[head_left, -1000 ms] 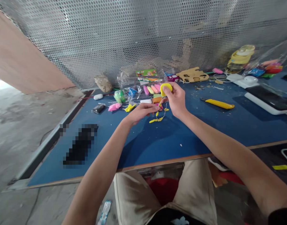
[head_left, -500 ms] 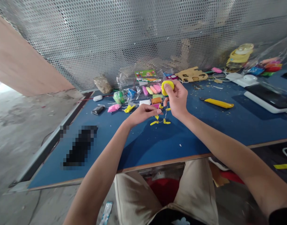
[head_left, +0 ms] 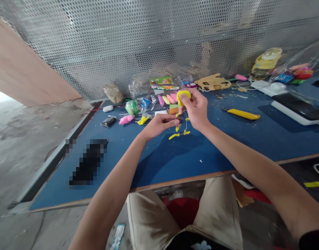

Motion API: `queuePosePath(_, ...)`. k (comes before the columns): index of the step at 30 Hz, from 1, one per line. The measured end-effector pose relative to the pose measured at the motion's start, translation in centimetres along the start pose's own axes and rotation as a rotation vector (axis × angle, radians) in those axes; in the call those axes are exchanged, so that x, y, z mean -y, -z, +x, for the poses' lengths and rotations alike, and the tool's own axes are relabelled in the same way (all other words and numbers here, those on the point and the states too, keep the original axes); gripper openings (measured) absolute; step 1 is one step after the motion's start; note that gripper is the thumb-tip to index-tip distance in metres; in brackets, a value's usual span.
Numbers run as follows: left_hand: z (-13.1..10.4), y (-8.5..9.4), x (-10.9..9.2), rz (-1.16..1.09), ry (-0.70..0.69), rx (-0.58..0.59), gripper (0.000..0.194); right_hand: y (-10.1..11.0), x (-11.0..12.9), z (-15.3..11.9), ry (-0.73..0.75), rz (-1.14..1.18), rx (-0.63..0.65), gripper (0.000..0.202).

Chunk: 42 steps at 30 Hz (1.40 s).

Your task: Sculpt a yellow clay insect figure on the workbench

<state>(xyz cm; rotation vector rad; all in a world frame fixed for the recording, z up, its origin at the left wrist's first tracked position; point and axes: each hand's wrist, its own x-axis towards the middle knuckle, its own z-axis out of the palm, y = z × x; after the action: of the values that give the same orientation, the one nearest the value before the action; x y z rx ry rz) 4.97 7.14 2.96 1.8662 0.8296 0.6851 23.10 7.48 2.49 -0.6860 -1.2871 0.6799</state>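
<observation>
Near the centre of the frame, our right hand (head_left: 198,107) pinches a flattened lump of yellow clay (head_left: 184,98) between thumb and fingers. Just below it hangs a twisted wire frame (head_left: 186,132) with small yellow pieces along its strands. Our left hand (head_left: 158,127) reaches in from the left of centre, thumb and fingertips close together at the frame's left strand; we cannot tell whether that grip is pressed onto the wire or only resting against it.

Beneath our hands we have a blue surface (head_left: 169,166). Left of centre on it, we see a pink packet (head_left: 126,119) between a black packet (head_left: 108,121) and a yellow packet (head_left: 143,120). An orange block (head_left: 173,110) sits just behind the wire frame. Right of centre lies a yellow utility knife (head_left: 244,114), and toward the upper right we find a yellow-wrapped bottle (head_left: 266,66). Along the top, a perforated metal screen (head_left: 149,34) backs our surface.
</observation>
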Motion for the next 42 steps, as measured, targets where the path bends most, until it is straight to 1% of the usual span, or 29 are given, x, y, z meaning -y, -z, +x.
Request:
queuePosePath(3,0.2,-0.1,0.5,-0.107,0.072,-0.049,0.041,0.1,-0.1,0.2,0.035,0.008,-0.024,0.044)
queuePosePath(6,0.3,-0.2,0.6,-0.283,0.146,-0.058,0.044,0.2,-0.2,0.4,0.065,0.056,-0.050,0.039)
queuePosePath(8,0.3,-0.3,0.4,-0.376,0.187,-0.052,0.044,0.3,-0.3,0.6,0.059,0.075,-0.062,0.037)
queuePosePath(11,0.2,-0.4,0.1,-0.447,0.210,-0.068,0.043,0.3,-0.6,0.6,0.022,0.045,-0.067,0.043)
queuePosePath(14,0.3,-0.4,0.1,-0.479,0.213,-0.082,0.046,0.3,-0.7,0.5,0.001,0.004,-0.048,0.049)
queuePosePath(16,0.3,-0.4,0.3,-0.488,0.204,-0.091,0.048,0.3,-0.6,0.5,0.019,-0.007,-0.041,0.048)
queuePosePath(20,0.5,-0.2,0.6,-0.504,0.150,-0.149,0.045,0.6,-0.9,0.8,0.085,-0.058,-0.099,0.044)
queuePosePath(24,0.7,0.1,1.0,-0.530,0.107,-0.223,0.046,1.6,-2.5,1.5,0.124,-0.132,-0.197,0.050)
queuePosePath(25,0.7,0.3,1.2,-0.539,0.099,-0.234,0.047,1.9,-3.1,1.7,0.122,-0.137,-0.221,0.050)
queuePosePath(27,0.8,0.7,1.4,-0.554,0.081,-0.250,0.047,2.4,-4.3,2.0,0.088,-0.141,-0.229,0.050)
queuePosePath(30,0.9,1.3,1.9,-0.558,0.052,-0.265,0.045,3.0,-5.8,2.2,0.014,-0.164,-0.183,0.049)
queuePosePath(33,1.0,1.7,2.3,-0.559,0.023,-0.287,0.043,3.2,-6.5,2.1,-0.041,-0.161,-0.102,0.051)
queuePosePath(36,1.2,1.9,2.6,-0.581,-0.005,-0.312,0.041,3.0,-6.2,1.8,-0.062,-0.110,0.006,0.051)
queuePosePath(40,1.2,2.1,2.6,-0.623,-0.032,-0.322,0.038,2.5,-5.0,1.3,-0.070,-0.047,0.182,0.045)
queuePosePath(42,1.1,2.0,2.5,-0.648,-0.039,-0.320,0.036,2.2,-4.6,1.0,-0.067,-0.001,0.225,0.040)
